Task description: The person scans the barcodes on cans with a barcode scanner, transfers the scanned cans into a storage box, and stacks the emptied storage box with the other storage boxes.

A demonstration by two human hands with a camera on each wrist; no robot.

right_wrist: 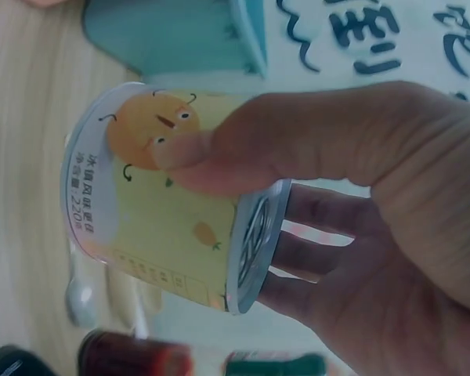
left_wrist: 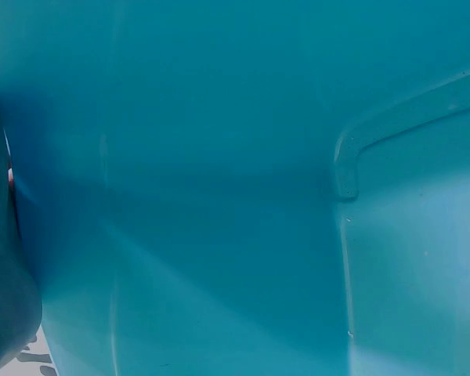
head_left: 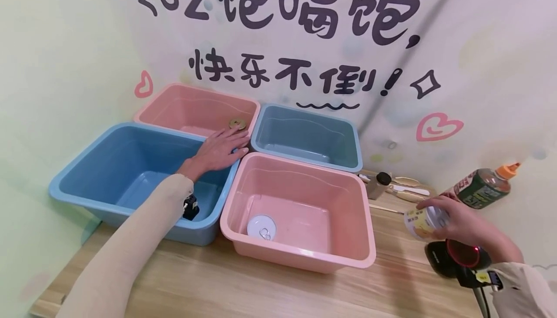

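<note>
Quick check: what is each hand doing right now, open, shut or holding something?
Left hand: open, fingers flat on the blue bin rim.
Right hand: grips a small yellow can.

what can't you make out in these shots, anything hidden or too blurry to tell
- Head view: the small can in the right hand is half covered by the fingers; its label is too small to read.
- Head view: the black object in the blue bin is partly behind the left sleeve.
- Left wrist view: only the bin's blue wall shows; the left hand is out of frame there.
- Right wrist view: the things along the bottom edge are blurred and cut off.
</note>
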